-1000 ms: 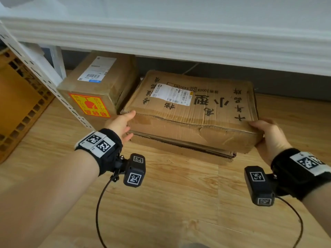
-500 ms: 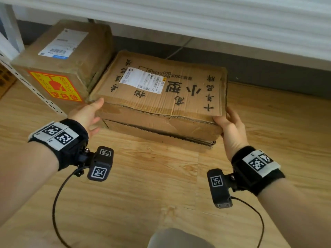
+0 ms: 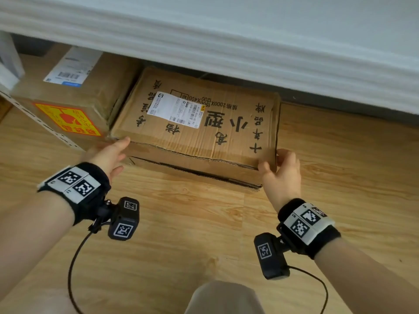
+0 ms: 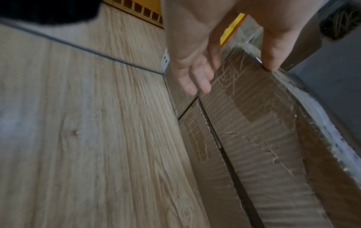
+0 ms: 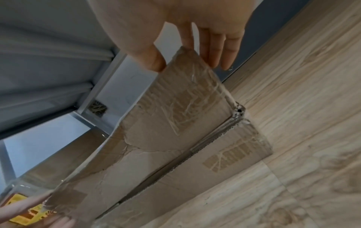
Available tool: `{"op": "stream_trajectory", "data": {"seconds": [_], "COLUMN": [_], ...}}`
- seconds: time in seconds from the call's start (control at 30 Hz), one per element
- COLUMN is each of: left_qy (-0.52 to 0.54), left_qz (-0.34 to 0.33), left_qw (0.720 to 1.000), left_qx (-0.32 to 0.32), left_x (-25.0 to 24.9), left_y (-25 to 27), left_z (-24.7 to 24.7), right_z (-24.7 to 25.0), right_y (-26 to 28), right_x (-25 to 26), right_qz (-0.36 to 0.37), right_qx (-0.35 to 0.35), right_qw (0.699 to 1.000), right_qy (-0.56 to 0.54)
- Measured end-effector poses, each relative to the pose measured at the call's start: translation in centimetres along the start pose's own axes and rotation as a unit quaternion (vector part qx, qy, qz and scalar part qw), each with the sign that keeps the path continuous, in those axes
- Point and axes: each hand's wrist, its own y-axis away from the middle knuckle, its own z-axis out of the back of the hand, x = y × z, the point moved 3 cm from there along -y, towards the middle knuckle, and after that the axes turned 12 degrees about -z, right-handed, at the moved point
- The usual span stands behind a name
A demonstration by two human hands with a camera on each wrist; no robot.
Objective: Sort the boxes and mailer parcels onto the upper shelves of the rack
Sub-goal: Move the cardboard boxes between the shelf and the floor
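A flat cardboard box (image 3: 226, 141) with black handwriting and a white label lies on the wooden floor under the rack's lowest white shelf (image 3: 226, 41). My left hand (image 3: 108, 152) is at its front left corner. Its thumb (image 4: 270, 64) touches the top edge and its fingers (image 4: 195, 81) are straight beside the front face. My right hand (image 3: 281, 166) pinches the front right corner, thumb (image 5: 154, 61) in front and fingers (image 5: 216, 50) behind the edge. A taller box (image 3: 74, 96) with a yellow sticker stands just to the left, against the flat box.
The rack's perforated white upright (image 3: 45, 125) slants down past the taller box. A yellow slatted crate (image 4: 136, 12) stands beyond it. A dark wall base (image 3: 340, 105) runs behind. Bare wooden floor (image 3: 181, 234) lies in front, with my knee (image 3: 224, 298) at the bottom edge.
My right hand has slid from the box's right side to its front right corner. The left hand has stayed at the front left corner. My view has shifted.
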Motion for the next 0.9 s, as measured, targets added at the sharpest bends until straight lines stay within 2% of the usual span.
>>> {"op": "stream_trajectory", "data": {"seconds": [0.1,0.2,0.27,0.33,0.43,0.53,0.6,0.77,0.9], "left_qy": [-0.021,-0.077,-0.123,-0.172,-0.264,-0.340,-0.344,-0.305,-0.274], "left_qz": [0.038,0.055,0.041,0.019,-0.040,-0.130,-0.162,-0.232,-0.299], "left_qw": [0.999,0.995,0.990,0.979,0.943,0.892,0.876,0.874,0.866], "left_qx": [0.018,0.036,0.052,0.105,0.197,0.268,0.297,0.300,0.293], "left_x": [-1.5,-3.8,-6.0,-9.2,-15.0,-22.7,-28.5,-44.6,-57.8], "left_y": [2.3,6.3,9.4,12.6,17.4,22.1,25.2,31.9,36.5], "left_z": [0.4,0.8,1.1,1.1,1.4,2.3,3.4,7.5,11.2], "right_z": [1.5,3.7,5.5,7.7,11.6,16.4,20.2,30.5,38.1], "right_y": [0.9,3.4,5.6,8.0,11.7,15.1,17.3,23.0,27.5], "right_x": [1.3,3.2,4.9,7.3,11.7,17.6,22.2,34.9,45.3], "right_qz": [-0.012,-0.007,0.017,0.056,0.130,0.207,0.245,0.309,0.344], "right_qx": [0.061,0.127,0.173,0.214,0.238,0.237,0.235,0.227,0.210], "right_qw": [0.993,0.969,0.944,0.915,0.875,0.850,0.836,0.817,0.817], "right_qy": [0.105,0.212,0.280,0.338,0.401,0.423,0.431,0.431,0.411]}}
